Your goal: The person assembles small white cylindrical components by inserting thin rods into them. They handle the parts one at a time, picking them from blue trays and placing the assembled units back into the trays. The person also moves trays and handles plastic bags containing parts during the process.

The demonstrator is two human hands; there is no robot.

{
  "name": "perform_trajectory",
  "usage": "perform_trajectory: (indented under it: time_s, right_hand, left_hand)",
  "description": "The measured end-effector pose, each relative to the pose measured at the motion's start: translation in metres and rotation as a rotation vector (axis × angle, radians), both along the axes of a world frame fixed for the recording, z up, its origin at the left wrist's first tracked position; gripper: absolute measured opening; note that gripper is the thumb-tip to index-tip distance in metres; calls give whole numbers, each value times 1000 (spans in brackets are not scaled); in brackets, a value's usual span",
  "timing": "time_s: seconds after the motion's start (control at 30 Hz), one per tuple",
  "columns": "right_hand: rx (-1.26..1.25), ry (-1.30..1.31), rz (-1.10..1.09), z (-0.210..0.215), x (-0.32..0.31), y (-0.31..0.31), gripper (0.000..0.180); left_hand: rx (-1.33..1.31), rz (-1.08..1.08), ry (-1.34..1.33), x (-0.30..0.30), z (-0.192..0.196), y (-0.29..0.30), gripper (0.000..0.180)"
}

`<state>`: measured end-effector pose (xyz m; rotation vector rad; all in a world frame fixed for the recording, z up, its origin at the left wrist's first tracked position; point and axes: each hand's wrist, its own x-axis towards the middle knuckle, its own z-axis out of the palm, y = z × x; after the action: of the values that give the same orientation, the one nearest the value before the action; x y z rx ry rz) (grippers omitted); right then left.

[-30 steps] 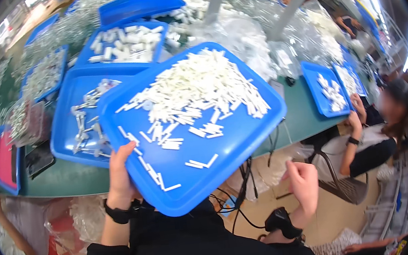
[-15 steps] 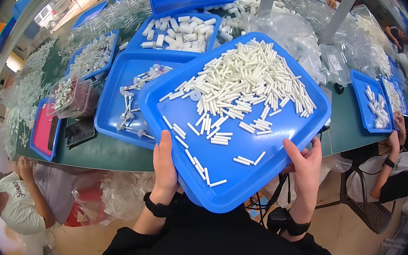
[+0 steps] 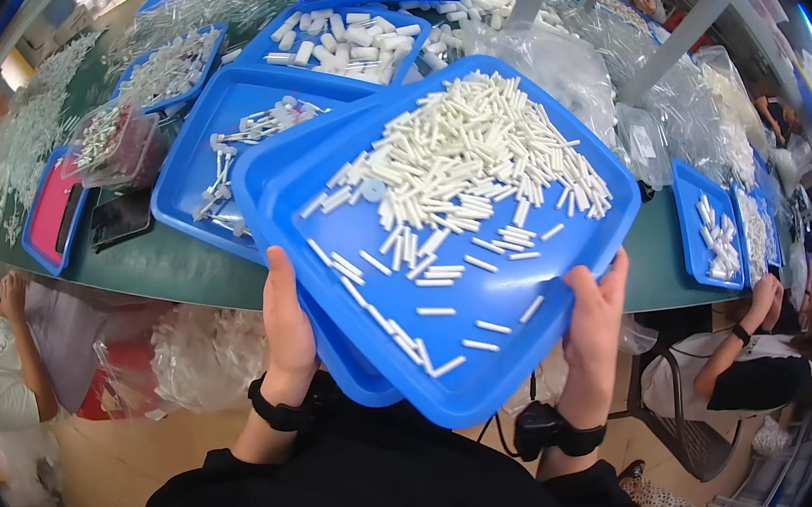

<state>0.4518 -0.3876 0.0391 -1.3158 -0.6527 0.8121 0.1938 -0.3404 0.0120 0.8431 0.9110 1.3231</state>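
A blue tray [image 3: 459,410] is held above the table's edge, tilted, with a heap of short white sticks [image 3: 458,137] at its far side. Looser sticks lie toward the near corner, and a small round translucent piece [image 3: 374,189] sits by the heap. Under this tray, a second blue tray [image 3: 353,385] sticks out at the left, turned at an angle; its inside is hidden. My left hand [image 3: 289,327] grips the left edges of the trays, thumb up along the side. My right hand [image 3: 594,317] holds the upper tray's near right edge, thumb over the rim.
Behind on the green table [image 3: 200,295] are a blue tray [image 3: 181,194] of white stemmed parts, white cylinders [image 3: 342,40], a clear tub [image 3: 119,151] and a dark phone [image 3: 122,218]. Plastic bags [image 3: 545,67] and metal posts [image 3: 691,26] stand right. People sit at both sides.
The held trays have shifted slightly left in view, and more of the lower tray shows at the left. Several loose sticks have slid about on the upper tray.
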Motion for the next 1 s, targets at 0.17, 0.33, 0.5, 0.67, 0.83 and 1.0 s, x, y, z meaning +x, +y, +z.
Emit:
perform_trajectory:
  time_s: [0.17,0.33,0.5,0.67,0.83,1.0]
  right_hand:
    - [-12,-42,107,17,33,6,56]
    - [-46,-71,155,38,65,10,52]
    - [-31,-200,221,49,90,15,56]
    - [-66,-254,302,54,102,34,59]
    - [9,-268,289,54,97,58,61]
    - [27,-199,328,45,91,71,59]
  left_hand:
    - [-81,29,-58,-15,5,8,44]
    - [-154,-59,-41,-38,18,24,36]
    - [-199,-146,-24,-64,16,36,35]
    - [-259,-225,-8,-65,15,48,35]
    - [-294,-335,-1,-71,20,54,34]
    - [-275,-334,-38,-74,20,56,34]
